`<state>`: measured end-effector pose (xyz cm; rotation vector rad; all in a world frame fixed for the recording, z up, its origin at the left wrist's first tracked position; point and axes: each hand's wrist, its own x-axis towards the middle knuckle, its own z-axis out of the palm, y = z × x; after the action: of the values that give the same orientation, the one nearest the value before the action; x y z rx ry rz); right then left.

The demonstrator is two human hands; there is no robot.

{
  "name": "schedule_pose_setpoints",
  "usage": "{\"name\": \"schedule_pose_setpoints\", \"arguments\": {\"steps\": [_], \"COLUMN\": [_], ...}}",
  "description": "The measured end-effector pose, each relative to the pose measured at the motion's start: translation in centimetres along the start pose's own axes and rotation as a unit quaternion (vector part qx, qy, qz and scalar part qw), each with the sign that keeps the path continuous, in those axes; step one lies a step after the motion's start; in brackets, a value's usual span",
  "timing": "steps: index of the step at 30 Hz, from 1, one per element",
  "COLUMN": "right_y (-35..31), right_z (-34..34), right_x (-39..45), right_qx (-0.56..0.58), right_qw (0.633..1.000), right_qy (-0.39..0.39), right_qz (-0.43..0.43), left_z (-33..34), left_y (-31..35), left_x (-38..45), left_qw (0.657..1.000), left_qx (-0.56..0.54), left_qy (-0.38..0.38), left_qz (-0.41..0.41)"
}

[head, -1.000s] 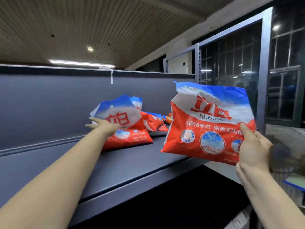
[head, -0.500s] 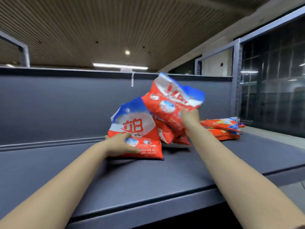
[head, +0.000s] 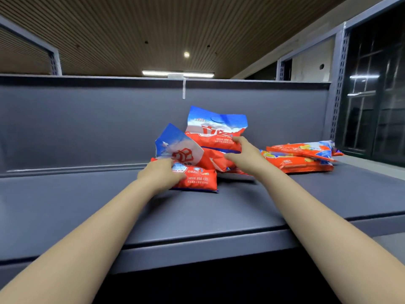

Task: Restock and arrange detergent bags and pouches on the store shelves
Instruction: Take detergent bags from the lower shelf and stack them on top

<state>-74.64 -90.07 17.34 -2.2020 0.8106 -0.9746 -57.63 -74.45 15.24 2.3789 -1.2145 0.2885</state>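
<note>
Midway, my left hand (head: 161, 175) grips the front bag (head: 192, 172), my right hand (head: 242, 153) the upright bag (head: 215, 132) (shelf (head: 197, 211) back edge); flat pouches (head: 300, 157) remain untidy.

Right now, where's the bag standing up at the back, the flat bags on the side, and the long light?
Upright bag (head: 217, 130): head view, on its red-and-white front.
Flat bags (head: 300, 163): head view, on the lower bag's red face.
Ceiling light (head: 177, 73): head view, on the bright tube.
</note>
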Motion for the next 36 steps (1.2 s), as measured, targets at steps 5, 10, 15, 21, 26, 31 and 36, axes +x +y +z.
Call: {"name": "schedule_pose_setpoints", "arguments": {"steps": [5, 10, 15, 21, 26, 31, 36], "right_y": [-0.2, -0.6, -1.7, -3.5, -6.2, -10.4, -15.5], "right_z": [-0.7, -1.0, -0.2, 1.4, 4.1, 8.7, 14.8], "right_x": [-2.8, -5.8, -9.6, -14.5, -18.1, -21.8, -27.0], "right_qx": [-0.014, -0.075, -0.074, -0.057, -0.035, -0.025, -0.016], "right_qw": [1.0, 0.995, 0.989, 0.981, 0.975, 0.972, 0.966], "right_qy": [0.011, -0.004, -0.028, -0.075, -0.09, -0.101, -0.128], "right_qz": [-0.023, -0.06, -0.122, -0.172, -0.202, -0.209, -0.226], "left_z": [-0.6, -2.4, -4.2, -6.4, -8.7, -11.8, -13.9], "left_y": [0.8, 0.9, 0.1, -2.9, -7.1, -13.3, -20.6], "left_x": [-2.3, -5.5, -10.1, -16.1, -20.9, -26.3, -32.1], "left_qw": [0.997, 0.993, 0.99, 0.988, 0.986, 0.988, 0.988], "left_qx": [-0.046, -0.045, -0.032, 0.008, -0.01, -0.007, 0.004], "left_qy": [0.05, 0.08, 0.115, 0.13, 0.135, 0.11, 0.098], "left_qz": [-0.049, -0.076, -0.081, -0.087, -0.096, -0.109, -0.123]}}
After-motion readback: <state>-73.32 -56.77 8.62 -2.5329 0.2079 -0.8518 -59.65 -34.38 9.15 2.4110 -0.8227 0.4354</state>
